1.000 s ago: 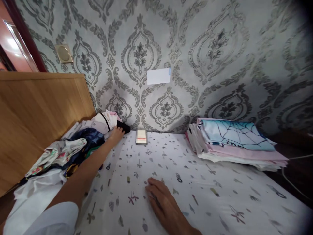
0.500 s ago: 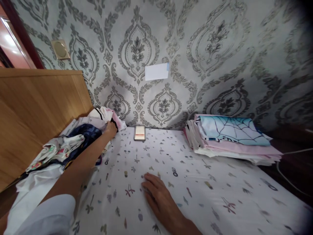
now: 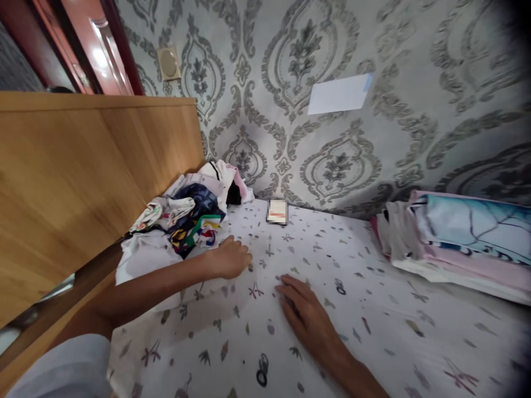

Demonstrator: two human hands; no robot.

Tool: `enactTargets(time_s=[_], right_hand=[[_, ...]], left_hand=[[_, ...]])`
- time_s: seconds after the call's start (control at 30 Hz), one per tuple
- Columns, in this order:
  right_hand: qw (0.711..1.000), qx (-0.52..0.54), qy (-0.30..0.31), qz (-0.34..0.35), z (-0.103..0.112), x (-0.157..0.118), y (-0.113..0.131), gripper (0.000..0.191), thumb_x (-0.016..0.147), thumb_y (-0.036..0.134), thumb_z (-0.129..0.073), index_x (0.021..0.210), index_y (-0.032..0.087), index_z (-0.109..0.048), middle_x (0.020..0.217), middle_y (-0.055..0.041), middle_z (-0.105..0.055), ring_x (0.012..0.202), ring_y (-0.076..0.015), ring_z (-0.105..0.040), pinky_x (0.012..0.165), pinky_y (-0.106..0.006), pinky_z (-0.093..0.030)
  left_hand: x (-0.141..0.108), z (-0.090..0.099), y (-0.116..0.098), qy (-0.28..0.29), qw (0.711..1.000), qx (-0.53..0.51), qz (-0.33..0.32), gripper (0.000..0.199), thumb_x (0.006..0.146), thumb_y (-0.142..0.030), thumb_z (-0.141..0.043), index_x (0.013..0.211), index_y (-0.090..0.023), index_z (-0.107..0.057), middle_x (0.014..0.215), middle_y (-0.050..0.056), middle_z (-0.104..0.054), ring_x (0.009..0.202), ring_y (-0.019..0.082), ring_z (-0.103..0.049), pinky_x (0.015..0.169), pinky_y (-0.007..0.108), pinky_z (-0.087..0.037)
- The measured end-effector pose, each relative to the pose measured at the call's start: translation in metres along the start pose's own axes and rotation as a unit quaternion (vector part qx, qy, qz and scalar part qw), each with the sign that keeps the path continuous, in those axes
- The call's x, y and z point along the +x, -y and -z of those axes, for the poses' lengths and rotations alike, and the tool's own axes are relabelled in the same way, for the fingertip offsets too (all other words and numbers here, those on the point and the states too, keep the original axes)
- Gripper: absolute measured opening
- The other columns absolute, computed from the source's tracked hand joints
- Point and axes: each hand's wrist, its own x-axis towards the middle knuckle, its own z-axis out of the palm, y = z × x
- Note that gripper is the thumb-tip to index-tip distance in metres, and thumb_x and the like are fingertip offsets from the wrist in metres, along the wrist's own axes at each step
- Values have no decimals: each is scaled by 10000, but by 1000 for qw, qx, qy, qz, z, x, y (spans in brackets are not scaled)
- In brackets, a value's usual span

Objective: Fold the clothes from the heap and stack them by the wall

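Observation:
My left hand [image 3: 233, 257] is over the patterned sheet [image 3: 307, 249], just right of a heap of crumpled clothes [image 3: 199, 199]. Its fingers are curled, and whether they hold anything is hidden. My right hand [image 3: 307, 309] lies on the sheet, palm down, with its fingers stretched out and nothing in it. In the heap are white, dark blue, pink and black pieces, and a green and yellow one at its near right edge. A folded stack of clothes [image 3: 473, 232] sits at the right, its top piece light blue with dark web lines.
A small boxy object [image 3: 277, 212] lies near the wall. The wooden board [image 3: 99, 166] rises on the left behind the heap. A white paper [image 3: 340, 94] is on the patterned wall, with a switch plate [image 3: 168, 63] further left.
The view has turned left. My left hand has left the far end of the heap and come nearer, toward my right hand. My right hand still lies on the sheet.

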Motion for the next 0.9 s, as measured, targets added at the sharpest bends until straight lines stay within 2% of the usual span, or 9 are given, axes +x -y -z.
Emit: enactTargets(time_s=[0.07,0.17,0.23,0.33,0.43,0.57,0.67,0.8,0.9], right_hand=[[1000,-2,16,-14,-1,0,0,288,990,313,-461,1147,214,-681,1276,-139,-676,1211,-292,-634,1034,-542,-531],[999,-6,39,-30,0,1,2,304,990,336,-456,1155,225,-685,1302,-134,-666,1216,-302,-629,1056,-565,-504],[998,-5,51,-35,0,2,3,304,987,347,-460,1152,233,-689,1310,-127,-663,1223,-301,-623,1065,-568,-494],[997,-4,60,-40,1,4,5,321,994,369,-450,1151,232,-694,1306,-125,-664,1234,-302,-612,1067,-571,-489],[996,-5,76,-43,4,5,8,346,1004,386,-432,1166,223,-691,1326,-131,-652,1235,-307,-606,1059,-569,-493],[995,-15,84,-44,6,7,12,344,1005,369,-427,1154,196,-685,1321,-144,-649,1238,-304,-599,1057,-557,-494],[995,-17,86,-45,5,7,13,326,999,356,-431,1148,208,-681,1319,-135,-649,1249,-302,-590,1065,-562,-481],[995,-19,89,-48,4,7,13,315,992,353,-438,1138,220,-683,1312,-130,-653,1252,-304,-588,1058,-560,-482],[995,-23,87,-42,4,7,13,324,991,346,-430,1141,211,-683,1304,-136,-655,1243,-304,-593,1054,-563,-484]], left_hand=[[-42,-6,3,33,999,-8,13,292,891,-113,-481,1015,-184,-735,1012,141,-733,953,294,-668,855,425,-433],[-98,-17,17,76,994,-19,69,260,867,-92,-505,983,-128,-735,934,167,-731,881,315,-681,782,422,-447],[-127,-24,24,75,993,-21,90,226,859,-108,-537,966,-121,-735,966,177,-726,929,328,-668,818,427,-456],[-154,-25,26,46,993,2,109,232,820,-130,-615,1027,-146,-720,1160,173,-685,1123,347,-597,936,438,-449],[-164,-17,30,38,983,42,177,307,844,-68,-554,1112,-134,-689,1221,187,-653,1175,345,-581,928,446,-469],[-167,-4,52,82,966,29,245,366,903,-11,-391,1115,-124,-667,1123,174,-689,1057,293,-662,792,369,-505],[-168,-6,70,65,960,6,271,338,909,-66,-417,1155,-120,-643,1111,173,-700,1037,312,-675,772,377,-506],[-171,-13,93,53,951,-90,291,163,776,-129,-589,899,-128,-695,956,139,-727,940,312,-683,774,381,-508],[-185,-2,123,-24,936,-159,312,125,781,-230,-586,796,-129,-658,793,62,-694,795,223,-655,731,325,-513]])
